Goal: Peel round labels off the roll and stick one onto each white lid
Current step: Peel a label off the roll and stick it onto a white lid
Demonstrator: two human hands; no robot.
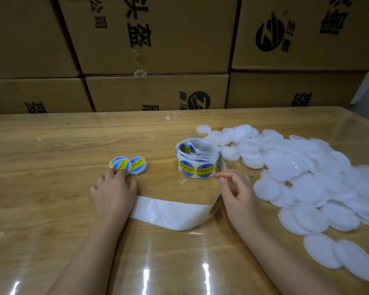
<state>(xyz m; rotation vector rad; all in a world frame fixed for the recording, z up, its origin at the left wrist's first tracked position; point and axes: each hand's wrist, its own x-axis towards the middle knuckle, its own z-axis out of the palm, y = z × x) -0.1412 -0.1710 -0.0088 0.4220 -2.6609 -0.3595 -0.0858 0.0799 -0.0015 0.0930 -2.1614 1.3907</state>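
- head view: i see both bare hands low over the wooden table (51, 145), palms down.
- left hand (115, 188) lies flat, its fingers close together and only lightly bent, with the tips pressing on the nearest of the labelled lids (137, 165); nothing is gripped.
- i count three labelled lids, overlapping in a small cluster left of centre, each with a blue and yellow round label facing up.
- label roll (197, 158) stands on its edge at mid table, loosely wound, just left of the unlabelled pile; blue and yellow labels show on its outer wrap.
- right hand (237, 194) is just beside the roll's near right side, with thumb and index tips close together where the strip leaves the roll; i cannot tell if they clamp it. the other fingers are loosely curled.
- bare backing strip (173, 211) runs from under the right hand across to the left wrist, arched up off the table.
- plain white lids (307, 171) lie in a big overlapping heap on the right, a few spilling toward the near edge.
- stacked cardboard boxes (158, 35) with black print stand behind the table.
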